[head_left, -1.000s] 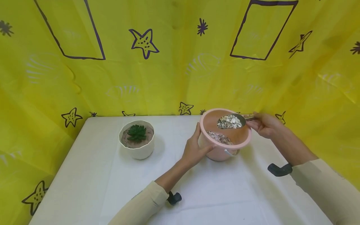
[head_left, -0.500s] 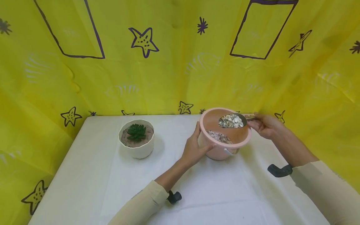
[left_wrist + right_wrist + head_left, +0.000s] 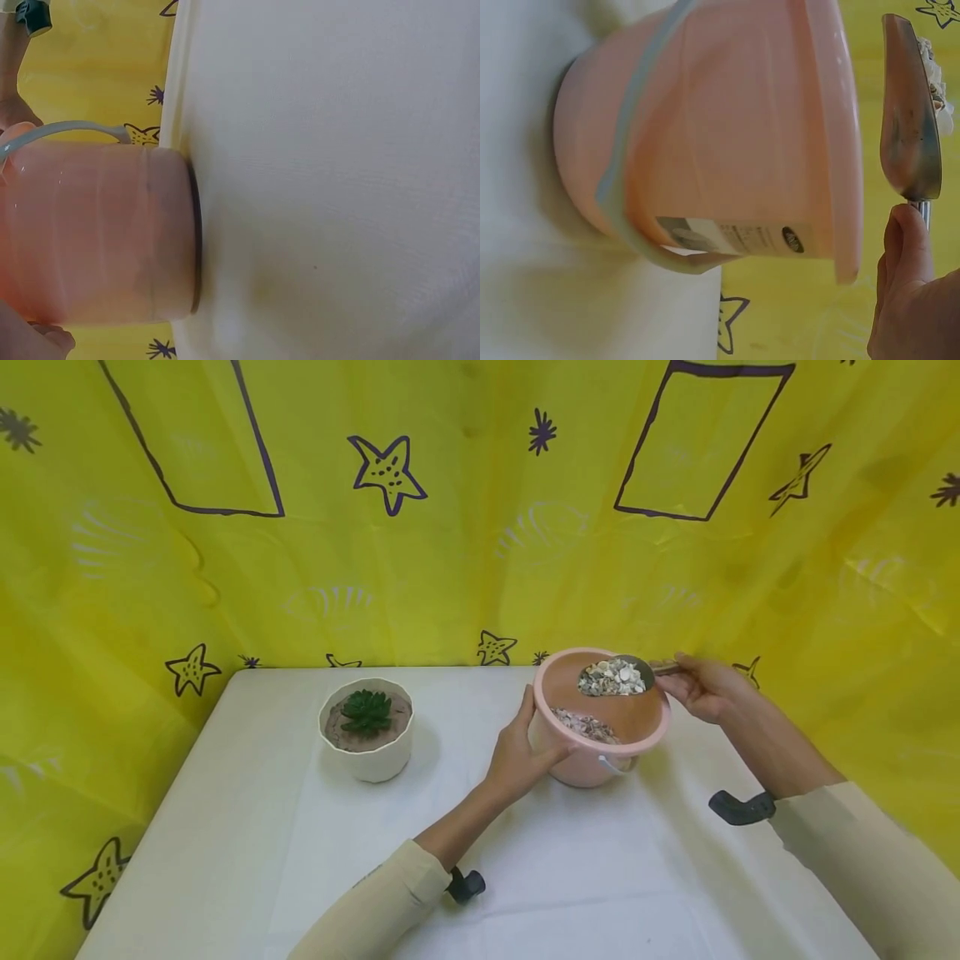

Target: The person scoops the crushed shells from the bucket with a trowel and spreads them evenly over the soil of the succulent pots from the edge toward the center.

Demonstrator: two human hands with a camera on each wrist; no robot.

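In the head view a pink bucket (image 3: pixel 581 770) with a pale handle (image 3: pixel 634 105) stands on the white-covered table, crushed shell bits (image 3: pixel 585 725) lying inside. My left hand (image 3: pixel 517 760) holds the bucket's left side, fingers along the wall and thumb at the front. With my right hand (image 3: pixel 703 689) I grip the handle of a metal scoop (image 3: pixel 907 112). The scoop is heaped with whitish shell pieces (image 3: pixel 613 677) and hovers above the bucket's opening. From the right wrist view, the scoop is held apart from the bucket rim (image 3: pixel 836 142), its load facing up.
A white pot (image 3: pixel 375 766) with soil and a green succulent (image 3: pixel 367 713) stands on the left of the table (image 3: pixel 247 827). Close behind the table's back edge hangs a yellow curtain (image 3: pixel 442 568) with starfish drawings.
The scoop in my right hand shifts slightly right, then a little left and up, its load staying in. My left hand and the bucket keep their places.
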